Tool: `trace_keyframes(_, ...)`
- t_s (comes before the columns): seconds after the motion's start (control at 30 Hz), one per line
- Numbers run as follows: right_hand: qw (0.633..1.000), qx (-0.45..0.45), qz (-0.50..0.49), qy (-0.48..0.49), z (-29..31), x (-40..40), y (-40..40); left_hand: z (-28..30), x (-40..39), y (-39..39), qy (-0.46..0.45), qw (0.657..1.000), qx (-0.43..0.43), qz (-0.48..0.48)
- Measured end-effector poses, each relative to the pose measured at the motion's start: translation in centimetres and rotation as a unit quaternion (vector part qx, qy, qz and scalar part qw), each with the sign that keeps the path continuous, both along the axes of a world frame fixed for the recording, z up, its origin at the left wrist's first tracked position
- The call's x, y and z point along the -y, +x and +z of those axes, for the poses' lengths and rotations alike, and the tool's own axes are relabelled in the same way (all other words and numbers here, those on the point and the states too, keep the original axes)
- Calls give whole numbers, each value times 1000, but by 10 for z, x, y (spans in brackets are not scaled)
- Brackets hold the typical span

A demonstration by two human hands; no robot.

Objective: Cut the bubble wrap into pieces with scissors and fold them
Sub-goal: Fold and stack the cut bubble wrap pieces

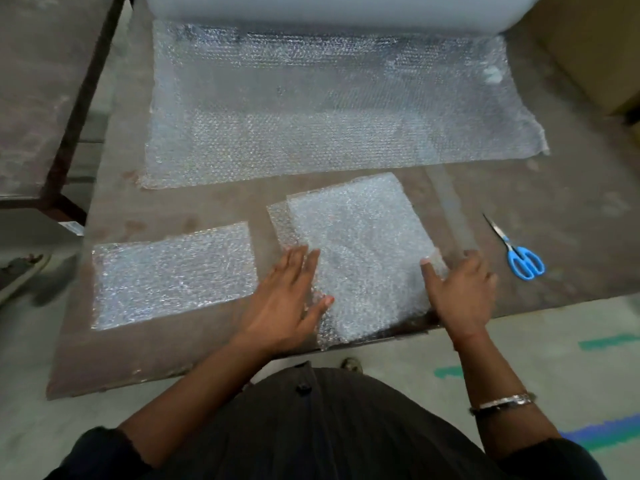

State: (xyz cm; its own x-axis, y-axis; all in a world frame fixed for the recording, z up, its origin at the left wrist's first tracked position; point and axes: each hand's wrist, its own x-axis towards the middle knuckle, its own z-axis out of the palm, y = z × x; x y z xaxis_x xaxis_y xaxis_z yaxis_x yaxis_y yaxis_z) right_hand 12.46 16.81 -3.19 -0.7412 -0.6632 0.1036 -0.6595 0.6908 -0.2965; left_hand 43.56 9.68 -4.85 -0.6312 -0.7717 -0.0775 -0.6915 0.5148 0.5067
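No legible brand or writing is seen; a small label (71, 227) at the left edge of the surface (207, 344) is too blurred to be read. The folded bubble wrap piece (360, 251) is laid near the front edge of the surface, its near corner overhanging slightly. The left hand (287, 299) is pressed flat on its left side, fingers straight and together, nothing gripped. The right hand (464, 289) is set at its right edge, fingers extended over the wrap's border; whether the edge is pinched cannot be told. A flat cut piece (173, 275) is laid just left of the folded one, apart from it. The unrolled sheet (332, 105) is spread further back, fed from a roll (332, 8) cut off by the top of frame. Blue-handled scissors (516, 251) are lying closed to the right, well apart from the hands. A cardboard box (595, 46) is partly cut off at upper right.
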Motion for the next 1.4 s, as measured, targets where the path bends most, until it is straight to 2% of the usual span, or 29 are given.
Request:
trace_keyframes(0.07, 996, 37, 32, 75, -7, 1, -6, -9, -9, -25, -2, 999, 40, -33)
trace_keyframes(0.1, 994, 54, 52, 83, -7, 2, -8, -12, -14, -36, -8, 997, 68, -41)
trace_keyframes(0.17, 988, 97, 93, 71, -6, 5, -14, -16, -23, -52, -24, 992, 122, -39)
trace_keyframes(0.23, 974, 197, 108, 40, -9, 10, -23, -18, -30, -64, -31, 985, 170, -30)
trace_keyframes(0.33, 911, 399, 98, -27, -5, 15, -33, -14, -35, -72, -33, 981, 192, -11)
trace_keyframes(0.4, 838, 530, 91, -97, 1, 18, -38, -10, -41, -75, -39, 983, 182, 4)
trace_keyframes(0.47, 781, 600, 78, -156, 7, 21, -42, -7, -48, -80, -40, 985, 163, 29)
trace_keyframes(0.5, 771, 606, 75, -184, 13, 22, -45, -6, -51, -87, -36, 988, 145, 42)
trace_keyframes(0.57, 797, 550, 96, -229, 33, 25, -49, -4, -52, -104, -16, 994, 99, 44)
trace_keyframes(0.6, 829, 487, 128, -243, 48, 23, -54, -1, -52, -116, -2, 997, 70, 39)
trace_keyframes(0.67, 896, 285, 218, -262, 91, 18, -63, 8, -49, -140, 27, 998, -31, 39)
trace_keyframes(0.73, 918, 81, 292, -255, 137, 6, -62, 27, -45, -165, 113, 972, -188, 87)
trace_keyframes(0.77, 916, 4, 320, -243, 153, 1, -55, 42, -42, -174, 185, 930, -290, 130)
trace_keyframes(0.83, 898, -111, 380, -193, 169, -6, -31, 75, -39, -179, 302, 803, -471, 205)
trace_keyframes(0.87, 888, -136, 413, -151, 166, -8, -16, 86, -35, -174, 339, 741, -534, 226)
trace_keyframes(0.93, 870, -162, 461, -67, 152, -12, 12, 106, -24, -163, 377, 635, -621, 262)
trace_keyframes(1.0, 850, -202, 487, -4, 137, -16, 32, 117, -19, -147, 394, 583, -650, 286)
trace_keyframes(1.03, 840, -215, 497, 16, 131, -16, 40, 120, -17, -143, 395, 577, -646, 306)
trace_keyframes(1.1, 828, -215, 517, 25, 128, -15, 49, 118, -14, -140, 387, 600, -606, 351)
trace_keyframes(1.17, 833, -176, 525, -3, 133, -11, 46, 116, -8, -145, 395, 613, -582, 358)
trace_keyframes(1.3, 841, -30, 527, -116, 142, -8, 4, 130, 12, -157, 434, 586, -617, 297)
trace_keyframes(1.4, 834, 24, 494, -245, 126, -15, -34, 143, 26, -167, 468, 594, -609, 238)
